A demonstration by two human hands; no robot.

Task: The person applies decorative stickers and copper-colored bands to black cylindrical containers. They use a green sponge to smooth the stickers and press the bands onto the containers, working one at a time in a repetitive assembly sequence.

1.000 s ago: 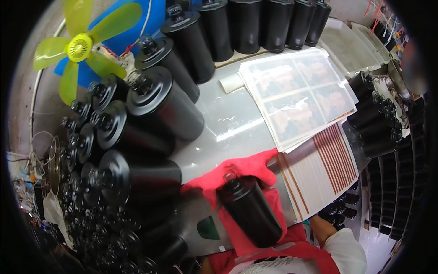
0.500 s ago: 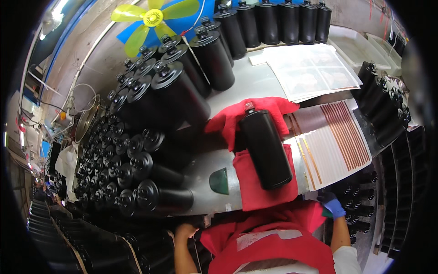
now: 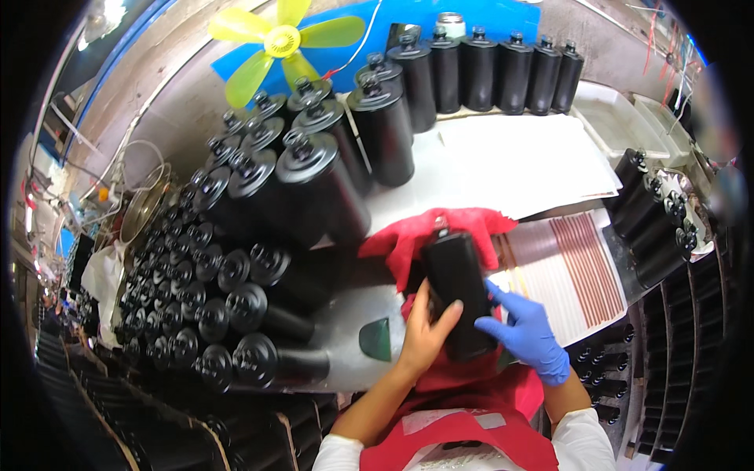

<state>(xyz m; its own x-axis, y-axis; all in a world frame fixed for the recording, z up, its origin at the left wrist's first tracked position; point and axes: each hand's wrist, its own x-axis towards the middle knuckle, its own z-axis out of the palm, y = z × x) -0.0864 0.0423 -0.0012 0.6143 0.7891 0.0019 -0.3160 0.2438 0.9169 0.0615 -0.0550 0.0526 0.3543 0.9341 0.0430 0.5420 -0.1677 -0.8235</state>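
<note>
A black bottle [image 3: 458, 271] with a clear threaded neck lies tilted on red cloth [image 3: 389, 239] in front of me, neck pointing away. My bare left hand [image 3: 426, 334] grips its left side, thumb across the upper face. On its right side is my right hand [image 3: 528, 334] in a blue glove, thumb on the bottle and fingers along the edge. A sliver of dark green [image 3: 505, 359] shows below that glove; I cannot tell how it is held. Left of my left hand, a dark green flat piece [image 3: 375, 340] rests on the metal table.
Many black bottles [image 3: 322, 184] stand and lie in rows at the left. More line the back edge and the right. A sheet with copper-coloured strips [image 3: 585, 267] lies right of the cloth, white paper [image 3: 526, 161] behind it. A yellow-green fan [image 3: 283, 41] is at the back left.
Both hands have come up from the table's front edge, where they were apart from the bottle, and now hold its sides. The view has shifted, and the bottle's near end is partly covered.
</note>
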